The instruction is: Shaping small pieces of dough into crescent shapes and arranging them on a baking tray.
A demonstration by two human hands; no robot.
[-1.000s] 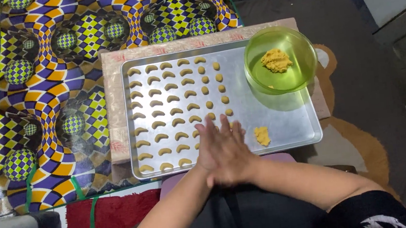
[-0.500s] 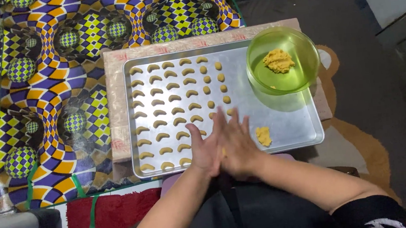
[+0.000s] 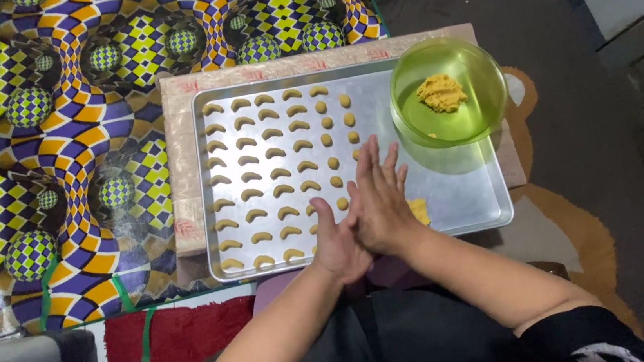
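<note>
While pressed palm to palm over the baking tray [image 3: 458,199], right hand [image 3: 379,199] covering left hand [image 3: 340,242] – fingers straight, together; anything between palms hidden (cannot tell). Dough lump [image 3: 418,211] half-covered, just beside – crescent rows [image 3: 259,179] alongside.

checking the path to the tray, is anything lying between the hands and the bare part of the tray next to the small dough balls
Nothing visible does. The left hand and right hand are pressed together right over the baking tray. The green bowl sits on the tray's far right corner, off to the side, beyond the dough balls.
</note>
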